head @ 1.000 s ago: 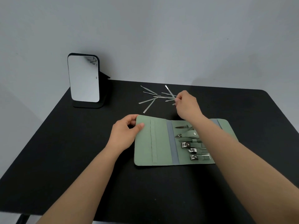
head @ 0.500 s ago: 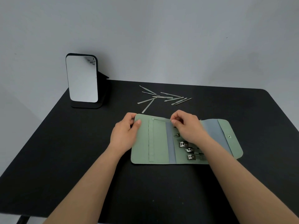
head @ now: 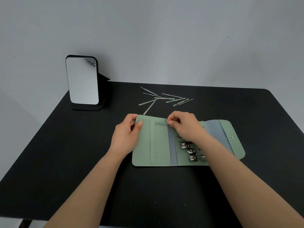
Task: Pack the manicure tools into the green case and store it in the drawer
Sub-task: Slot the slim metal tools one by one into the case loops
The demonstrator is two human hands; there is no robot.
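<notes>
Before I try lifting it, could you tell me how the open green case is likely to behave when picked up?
The green case lies flat with two fold lines, so it will probably flop unless supported. The clippers sit in its right half, so that side likely sags. The thin tool pinched by the right hand could perhaps slide out.

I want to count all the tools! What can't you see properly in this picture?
Head view only:
- Shiny steel clippers in the open green fabric case: partly hidden by the right hand and its forearm.
- Thin steel tool pinched by that hand: too small to identify.
- Overlapping loose silver metal sticks: count unclear.
- Drawer: not in view.
</notes>
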